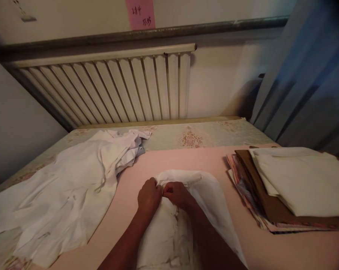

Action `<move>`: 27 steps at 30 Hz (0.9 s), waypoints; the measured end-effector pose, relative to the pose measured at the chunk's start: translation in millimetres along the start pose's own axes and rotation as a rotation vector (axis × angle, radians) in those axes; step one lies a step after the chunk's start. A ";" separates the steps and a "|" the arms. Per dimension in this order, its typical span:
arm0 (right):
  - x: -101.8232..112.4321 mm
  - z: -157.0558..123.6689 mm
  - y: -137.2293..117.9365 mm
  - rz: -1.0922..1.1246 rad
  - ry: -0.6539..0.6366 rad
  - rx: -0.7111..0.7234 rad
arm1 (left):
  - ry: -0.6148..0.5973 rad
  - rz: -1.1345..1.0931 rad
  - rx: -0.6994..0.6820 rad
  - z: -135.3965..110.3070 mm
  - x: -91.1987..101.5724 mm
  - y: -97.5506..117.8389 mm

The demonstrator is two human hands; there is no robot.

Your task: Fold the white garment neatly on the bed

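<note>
A white shirt (169,232) lies spread on the pink sheet (124,213) in front of me, collar end away from me. My left hand (148,198) and my right hand (177,195) meet near its collar. Both are closed, pinching the white fabric along the shirt's front edge, knuckles almost touching. My forearms cover part of the shirt's lower half.
A heap of crumpled white garments (70,183) lies at the left on the bed. A stack of folded cloths (295,187), white on brown on patterned, sits at the right. A radiator (110,88) stands behind the bed, a blue-grey curtain (306,78) at the far right.
</note>
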State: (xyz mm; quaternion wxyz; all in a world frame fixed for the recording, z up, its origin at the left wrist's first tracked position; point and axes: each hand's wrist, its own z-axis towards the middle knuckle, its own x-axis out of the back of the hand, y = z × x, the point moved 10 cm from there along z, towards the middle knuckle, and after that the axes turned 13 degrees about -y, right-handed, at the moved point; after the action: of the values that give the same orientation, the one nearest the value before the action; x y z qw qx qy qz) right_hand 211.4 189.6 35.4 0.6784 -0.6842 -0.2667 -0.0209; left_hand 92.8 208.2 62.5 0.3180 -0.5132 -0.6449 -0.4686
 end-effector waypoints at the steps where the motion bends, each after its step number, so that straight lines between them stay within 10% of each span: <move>1: 1.2 -0.3 -1.0 -0.009 0.007 0.003 | 0.017 -0.027 0.009 -2.0 0.4 -0.3; 15: 4.8 1.6 -3.4 -0.083 0.058 0.006 | 0.141 0.012 0.049 -23.5 2.8 27.4; 27: 5.0 2.8 1.7 -0.150 0.110 -0.066 | 0.195 -0.083 -0.016 -7.5 -10.9 10.7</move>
State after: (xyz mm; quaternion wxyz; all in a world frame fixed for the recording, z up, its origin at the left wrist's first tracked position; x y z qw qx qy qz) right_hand 215.4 194.0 35.6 0.6658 -0.6821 -0.2785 -0.1180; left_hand 105.5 197.6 58.5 0.3554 -0.4405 -0.6279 -0.5342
